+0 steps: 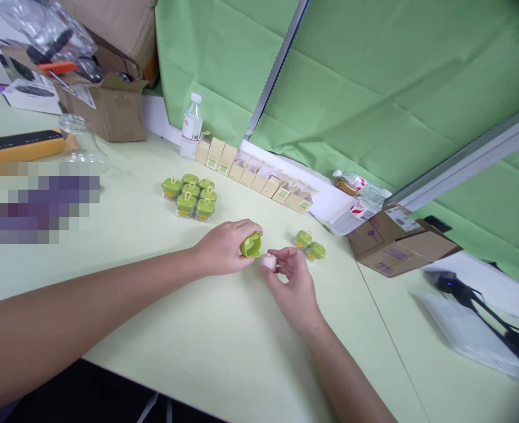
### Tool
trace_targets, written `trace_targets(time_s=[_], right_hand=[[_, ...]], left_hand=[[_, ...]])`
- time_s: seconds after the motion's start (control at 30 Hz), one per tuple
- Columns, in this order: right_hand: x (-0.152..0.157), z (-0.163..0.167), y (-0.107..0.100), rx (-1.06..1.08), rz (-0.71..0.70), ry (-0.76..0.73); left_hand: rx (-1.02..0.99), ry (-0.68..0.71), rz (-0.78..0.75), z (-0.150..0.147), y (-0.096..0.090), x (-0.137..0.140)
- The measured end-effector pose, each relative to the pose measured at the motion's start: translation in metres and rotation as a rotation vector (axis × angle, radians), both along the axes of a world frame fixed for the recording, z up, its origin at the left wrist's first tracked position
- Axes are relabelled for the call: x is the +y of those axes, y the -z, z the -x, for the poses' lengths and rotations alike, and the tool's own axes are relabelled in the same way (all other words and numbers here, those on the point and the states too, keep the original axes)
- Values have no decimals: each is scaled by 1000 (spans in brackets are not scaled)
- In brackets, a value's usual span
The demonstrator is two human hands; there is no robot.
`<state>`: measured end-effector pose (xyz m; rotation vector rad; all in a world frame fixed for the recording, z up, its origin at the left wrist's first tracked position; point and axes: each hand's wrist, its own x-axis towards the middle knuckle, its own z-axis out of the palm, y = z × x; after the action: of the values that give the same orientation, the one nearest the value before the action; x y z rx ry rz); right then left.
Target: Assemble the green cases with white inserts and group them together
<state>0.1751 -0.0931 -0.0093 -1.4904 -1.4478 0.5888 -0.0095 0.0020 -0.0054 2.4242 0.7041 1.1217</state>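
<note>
My left hand (224,247) is closed round a small green cup-like case (251,245), its open mouth tilted toward my right hand. My right hand (293,282) pinches a small, rounded white piece (268,262) between thumb and fingertips, just beside the case's mouth and apart from it. What the white piece is, I cannot make out. Beyond my left hand stands a group of several small clear boxes with green lids (191,197). Two more such green-lidded boxes (310,245) sit just past my right hand.
Small beige cartons (251,175) line the back of the table, next to an upright water bottle (191,128). A brown cardboard box (395,241) and lying bottles (358,214) are at right. At left are a glass jar (80,144) and an open carton (113,111).
</note>
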Motion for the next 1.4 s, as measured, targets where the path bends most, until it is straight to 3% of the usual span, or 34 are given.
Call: trace_targets(time_s=[0.07,0.3,0.53,0.83,1.13,1.4], right_hand=[[0,0,-6,106,-8,-1],[0,-2,-20,528,180,37],[-2,-1,-25,804,204,-68],[-2,1,-24,704,232,-93],[-1,7,-15,481,117,-131],[-5,13,-16,398,27,-155]], left_hand=[[6,3,-1,0,0,1],[31,-3,-13,0,2,1],[73,8,0,0,3,1],[128,27,-27,-1,3,0],[174,69,-114,-3,1,-5],[179,74,-69,-6,1,-10]])
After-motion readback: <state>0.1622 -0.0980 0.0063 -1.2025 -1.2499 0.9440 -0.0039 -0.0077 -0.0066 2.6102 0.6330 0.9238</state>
